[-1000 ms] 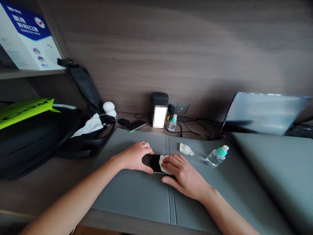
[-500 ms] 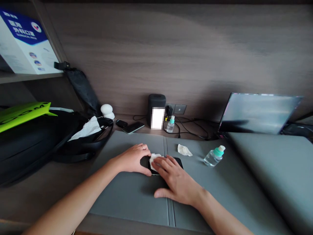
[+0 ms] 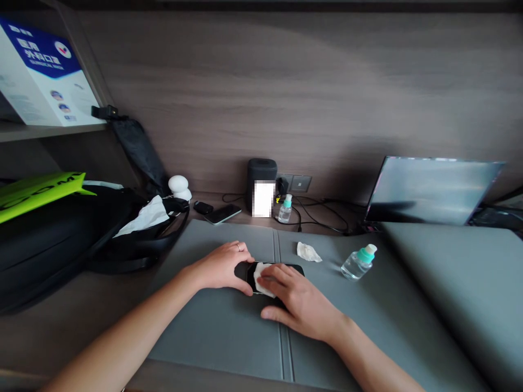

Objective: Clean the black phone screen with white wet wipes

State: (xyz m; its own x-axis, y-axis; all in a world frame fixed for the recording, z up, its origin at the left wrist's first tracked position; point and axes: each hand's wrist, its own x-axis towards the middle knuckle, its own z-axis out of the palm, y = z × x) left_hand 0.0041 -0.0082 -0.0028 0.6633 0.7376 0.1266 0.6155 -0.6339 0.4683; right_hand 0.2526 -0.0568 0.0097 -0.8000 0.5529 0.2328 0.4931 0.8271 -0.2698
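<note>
A black smartphone (image 3: 298, 268) lies flat on the grey desk mat (image 3: 216, 332). My left hand (image 3: 223, 267) grips its left end, thumb on the near edge and fingers on the far edge. My right hand (image 3: 302, 299) lies over the phone's right part and hides much of it. Under its fingertips a folded white tissue (image 3: 260, 276) is pressed against the dark surface. Beyond the right hand are a crumpled tissue (image 3: 308, 252) and a clear bottle with a teal and white cap (image 3: 357, 262).
At the back stand a black cylindrical device (image 3: 261, 169) and a small spray bottle (image 3: 285, 209) among cables. Another phone (image 3: 223, 214) lies left of them. A black bag (image 3: 53, 250) fills the left side; a laptop screen (image 3: 433, 190) stands at right behind a grey padded cover (image 3: 461, 261).
My right hand and the tissue have shifted slightly right and toward me across the phone. My left hand keeps its hold on the left end.
</note>
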